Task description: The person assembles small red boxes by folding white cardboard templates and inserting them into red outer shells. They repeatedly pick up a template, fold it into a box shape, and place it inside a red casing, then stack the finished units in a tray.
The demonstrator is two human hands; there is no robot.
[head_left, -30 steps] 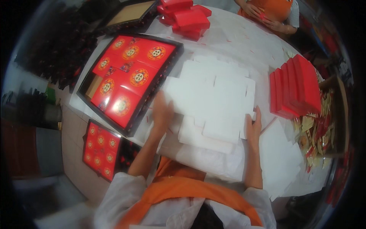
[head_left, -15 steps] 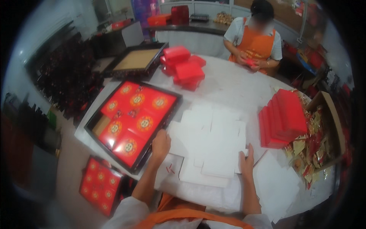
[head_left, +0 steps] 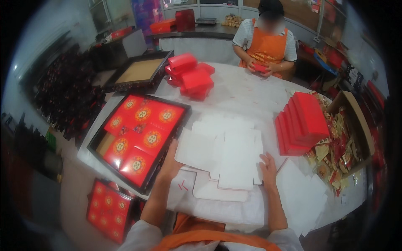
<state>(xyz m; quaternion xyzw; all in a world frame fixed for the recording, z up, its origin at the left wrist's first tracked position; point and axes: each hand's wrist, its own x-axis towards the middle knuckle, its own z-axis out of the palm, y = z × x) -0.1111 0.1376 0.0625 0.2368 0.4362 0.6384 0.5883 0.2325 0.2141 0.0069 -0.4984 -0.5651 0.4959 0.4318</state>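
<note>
Both hands rest on a loose stack of flat white die-cut cardboard sheets (head_left: 222, 157) lying in the middle of the near part of the white-covered counter (head_left: 251, 90). The left hand (head_left: 171, 162) lies against the stack's left edge, fingers mostly straight and pressed to the sheets; whether any finger is curled under an edge I cannot tell. The right hand (head_left: 268, 168) sits at the stack's near right corner, fingers spread and laid flat, gripping nothing that can be seen. Just left of the stack, touching or nearly touching its edge, stands a black-rimmed tray (head_left: 100, 142) filled with square red packets bearing round gold emblems; one compartment at its near left corner shows bare brown. A second, smaller tray of red packets (head_left: 109, 209) sits lower, off the counter's near left edge. To the right of the sheets a row of flat red boxes (head_left: 302, 123) stands on edge, leaning, and beyond it an open brown carton (head_left: 356, 121) holds small red and gold wrapped pieces. On the far side of the counter lies a heap of red boxes (head_left: 190, 75), with an empty black-framed tray (head_left: 140, 71) to its left. Across the counter a person in an orange apron (head_left: 268, 46) holds a small red box in both hands.
</note>
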